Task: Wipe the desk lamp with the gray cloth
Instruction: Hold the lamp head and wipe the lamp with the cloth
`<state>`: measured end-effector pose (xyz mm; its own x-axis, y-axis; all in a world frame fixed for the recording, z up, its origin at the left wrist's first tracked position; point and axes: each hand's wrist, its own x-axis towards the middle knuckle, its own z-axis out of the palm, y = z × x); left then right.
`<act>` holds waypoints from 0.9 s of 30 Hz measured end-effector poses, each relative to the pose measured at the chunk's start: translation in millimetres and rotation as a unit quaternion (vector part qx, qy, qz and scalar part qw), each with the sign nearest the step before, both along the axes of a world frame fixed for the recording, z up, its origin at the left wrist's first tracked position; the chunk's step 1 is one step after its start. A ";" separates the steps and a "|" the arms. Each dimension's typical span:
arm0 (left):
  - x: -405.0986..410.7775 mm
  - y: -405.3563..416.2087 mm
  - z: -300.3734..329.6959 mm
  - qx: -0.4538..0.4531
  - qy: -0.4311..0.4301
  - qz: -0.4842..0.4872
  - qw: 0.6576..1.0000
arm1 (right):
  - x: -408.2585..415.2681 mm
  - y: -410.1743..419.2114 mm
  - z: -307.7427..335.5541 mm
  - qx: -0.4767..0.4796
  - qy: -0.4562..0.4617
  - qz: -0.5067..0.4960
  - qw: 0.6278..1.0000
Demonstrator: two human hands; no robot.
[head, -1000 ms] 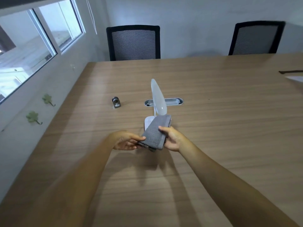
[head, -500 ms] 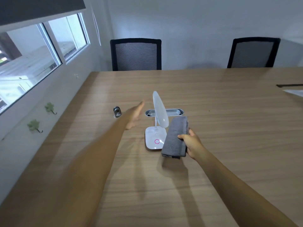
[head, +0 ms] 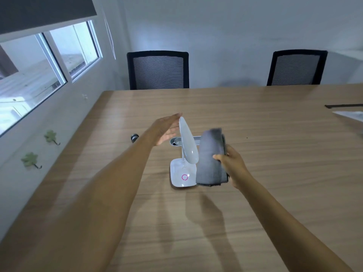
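A white desk lamp [head: 187,143] stands mid-table on a square base with a pink ring; its oval head is tilted upright. My left hand [head: 167,129] is open, fingers stretched, right beside the left face of the lamp head near its top; whether it touches is unclear. My right hand [head: 231,163] grips a folded gray cloth [head: 211,160], held upright just right of the lamp head and over the base's right edge.
The wooden table [head: 255,193] holds a small dark cylinder [head: 134,138] left of the lamp and a grey cable port [head: 176,141] behind it. Papers [head: 349,114] lie at the right edge. Two black chairs [head: 158,69] stand at the far side; a wall is on the left.
My left hand let go of the cloth and reached forward up to the lamp head. My right hand carried the cloth to the right side of the lamp and raised it.
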<state>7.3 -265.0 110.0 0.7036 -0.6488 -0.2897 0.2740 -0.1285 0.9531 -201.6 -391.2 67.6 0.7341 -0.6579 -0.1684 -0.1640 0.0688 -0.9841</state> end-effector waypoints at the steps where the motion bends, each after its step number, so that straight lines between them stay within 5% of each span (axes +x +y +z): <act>1: -0.7 0.1 0.2 -0.003 0.001 0.000 1.000 | 2.0 -0.4 11.2 -0.001 -0.021 -0.010 1.000; 6: -1.8 0.5 2.3 -0.001 -0.009 -0.005 1.000 | 8.2 -2.8 82.7 0.073 -0.108 -0.059 0.990; 9: -0.6 -1.7 0.8 0.004 -0.013 0.000 1.000 | 7.2 3.6 114.3 0.083 -0.129 0.010 0.988; 14: 1.6 -5.4 -1.5 0.013 -0.027 0.009 0.999 | 10.8 27.3 116.8 0.013 -0.038 0.153 0.987; 22: -1.6 -3.7 5.4 0.017 -0.026 0.006 0.999 | -2.7 6.3 110.6 -0.045 -0.014 -0.004 0.999; 27: -0.6 -5.1 5.0 0.033 -0.039 0.001 0.999 | -0.3 23.9 121.9 0.028 -0.087 0.086 0.992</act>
<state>6.7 -270.1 115.0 0.7267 -0.6291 -0.2761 0.1991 -0.1918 0.9610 -201.9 -367.3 189.5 0.8557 -0.5138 -0.0615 -0.0059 0.1093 -0.9940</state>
